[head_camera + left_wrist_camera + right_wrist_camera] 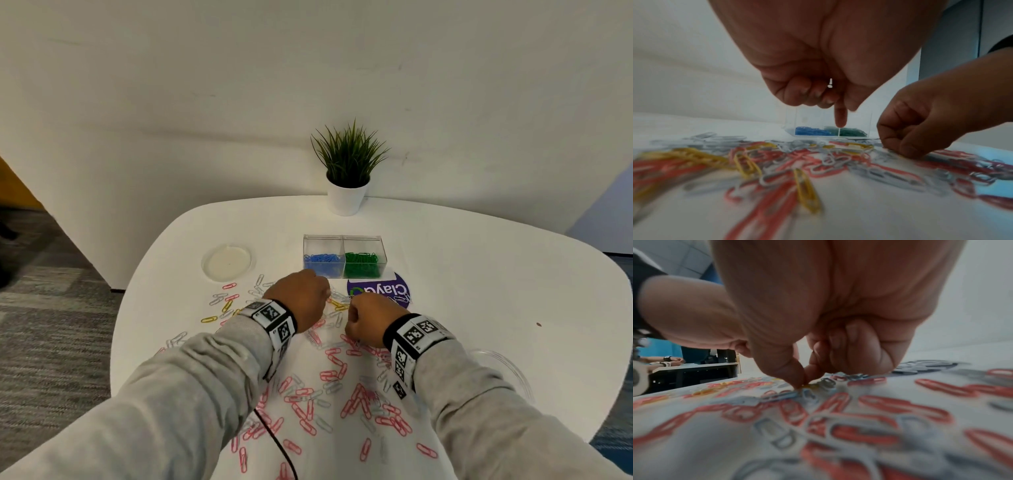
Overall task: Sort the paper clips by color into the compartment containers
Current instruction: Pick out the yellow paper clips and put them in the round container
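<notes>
Both hands hover mid-desk over scattered paper clips (pixel 329 377). The left hand (pixel 301 301) curls around a white clip, forefinger extended. The right hand (pixel 370 322) pinches a yellow clip (pixel 812 385) against the desk. The compartment container (pixel 344 256) sits toward the far edge.

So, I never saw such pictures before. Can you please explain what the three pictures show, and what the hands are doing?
A person wears three cameras: one on the head, one on each wrist. The head view shows a white table strewn with red, white and yellow paper clips. A clear two-compartment box holds blue clips on the left, green clips on the right. The left hand has curled fingers with the index finger pointing down. The right hand pinches at a yellow clip on the table; the blur hides whether it is lifted.
</notes>
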The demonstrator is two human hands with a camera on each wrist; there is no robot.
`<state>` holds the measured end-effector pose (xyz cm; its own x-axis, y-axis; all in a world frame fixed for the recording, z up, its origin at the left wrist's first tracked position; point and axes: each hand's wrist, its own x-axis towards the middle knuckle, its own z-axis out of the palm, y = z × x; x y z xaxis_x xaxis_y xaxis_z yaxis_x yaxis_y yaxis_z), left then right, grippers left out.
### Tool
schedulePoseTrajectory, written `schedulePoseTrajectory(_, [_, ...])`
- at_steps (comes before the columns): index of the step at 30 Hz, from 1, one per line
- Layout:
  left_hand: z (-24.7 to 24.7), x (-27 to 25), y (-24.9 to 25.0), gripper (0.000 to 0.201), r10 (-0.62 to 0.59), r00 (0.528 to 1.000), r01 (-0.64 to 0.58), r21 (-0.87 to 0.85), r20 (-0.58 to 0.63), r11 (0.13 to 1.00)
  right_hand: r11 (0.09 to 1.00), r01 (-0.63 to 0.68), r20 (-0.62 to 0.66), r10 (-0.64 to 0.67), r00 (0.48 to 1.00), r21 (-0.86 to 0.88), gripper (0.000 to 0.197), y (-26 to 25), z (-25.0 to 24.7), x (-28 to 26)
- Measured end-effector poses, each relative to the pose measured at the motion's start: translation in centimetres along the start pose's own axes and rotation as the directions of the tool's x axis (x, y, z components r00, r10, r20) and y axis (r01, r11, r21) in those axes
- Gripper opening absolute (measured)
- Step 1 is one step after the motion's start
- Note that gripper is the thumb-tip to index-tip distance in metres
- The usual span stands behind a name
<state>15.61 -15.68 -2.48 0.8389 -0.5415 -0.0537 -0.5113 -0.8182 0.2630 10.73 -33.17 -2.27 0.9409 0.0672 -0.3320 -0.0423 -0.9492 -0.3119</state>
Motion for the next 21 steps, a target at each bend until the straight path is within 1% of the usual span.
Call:
schedulePoseTrajectory(2, [0.0, 0.9, 0.1, 0.029, 0.020, 0.996, -0.026, 0.058, 0.090, 0.998, 1.000, -0.001, -0.024, 0.001, 1.000, 0.005, 0.012, 0.1, 0.0, -0.1])
schedulePoseTrajectory(4, [0.2, 1.5, 0.3, 0.029, 0.048, 0.990, -0.061, 0.095, 0.132, 0.994, 1.000, 0.028, -0.044, -0.028, 0.999, 0.004, 0.010, 0.1, 0.0, -0.1])
schedulePoseTrajectory(6, [0.3, 1.9, 0.4, 0.026, 0.072, 0.991, -0.085, 0.119, 0.111, 0.989, 0.999, 0.046, -0.042, -0.046, 0.998, -0.001, 0.010, 0.2, 0.0, 0.0])
schedulePoseTrajectory(9, [0.1, 2.1, 0.5, 0.020, 0.088, 0.992, -0.098, 0.116, 0.086, 0.988, 0.999, 0.033, -0.009, -0.033, 0.999, 0.004, 0.013, 0.2, -0.1, 0.1])
schedulePoseTrajectory(11, [-0.4, 2.0, 0.2, 0.014, 0.055, 0.997, -0.056, 0.020, 0.060, 0.998, 0.999, 0.025, -0.011, -0.025, 1.000, 0.024, 0.015, 0.2, -0.3, 0.2])
schedulePoseTrajectory(12, [-0.8, 1.8, -0.2, 0.013, 0.017, 0.999, -0.014, -0.065, 0.047, 0.998, 0.999, 0.020, -0.022, -0.019, 1.000, 0.049, 0.016, 0.3, -0.5, 0.2])
schedulePoseTrajectory(13, [-1.2, 1.7, -0.7, 0.015, -0.031, 0.999, 0.037, -0.157, 0.045, 0.987, 0.997, 0.014, -0.039, -0.011, 0.999, 0.081, 0.016, 0.4, -0.7, 0.2])
schedulePoseTrajectory(14, [-1.6, 1.5, -1.1, 0.020, -0.080, 0.995, 0.092, -0.268, 0.056, 0.959, 0.994, 0.005, -0.054, 0.001, 0.999, 0.109, 0.016, 0.5, -1.0, 0.3])
schedulePoseTrajectory(15, [-2.0, 1.3, -1.6, 0.024, -0.144, 0.986, 0.165, -0.415, 0.081, 0.895, 0.992, 0.001, -0.062, 0.006, 0.998, 0.123, 0.014, 0.6, -1.2, 0.3])
schedulePoseTrajectory(16, [-2.4, 1.0, -2.0, 0.027, -0.217, 0.969, 0.245, -0.575, 0.119, 0.781, 0.993, 0.005, -0.056, 0.001, 0.998, 0.117, 0.014, 0.7, -1.2, 0.3])
schedulePoseTrajectory(17, [-2.7, 0.7, -2.4, 0.030, -0.286, 0.944, 0.318, -0.691, 0.165, 0.649, 0.996, 0.017, -0.036, -0.014, 0.999, 0.091, 0.013, 0.7, -1.2, 0.3])
schedulePoseTrajectory(18, [-3.0, 0.4, -2.7, 0.032, -0.329, 0.919, 0.374, -0.747, 0.217, 0.550, 0.998, 0.033, -0.011, -0.032, 0.999, 0.055, 0.013, 0.6, -1.1, 0.2])
schedulePoseTrajectory(19, [-3.2, 0.1, -3.1, 0.033, -0.339, 0.904, 0.410, -0.759, 0.262, 0.507, 0.999, 0.047, 0.009, -0.047, 0.999, 0.025, 0.012, 0.4, -0.9, 0.2])
schedulePoseTrajectory(20, [-3.4, -0.2, -3.3, 0.033, -0.329, 0.898, 0.429, -0.746, 0.292, 0.509, 0.999, 0.052, 0.020, -0.052, 0.998, 0.010, 0.010, 0.3, -0.7, 0.2])
schedulePoseTrajectory(21, [-3.4, -0.5, -3.6, 0.031, -0.307, 0.900, 0.432, -0.728, 0.310, 0.532, 0.999, 0.048, 0.025, -0.048, 0.999, 0.009, 0.011, 0.2, -0.5, 0.2])
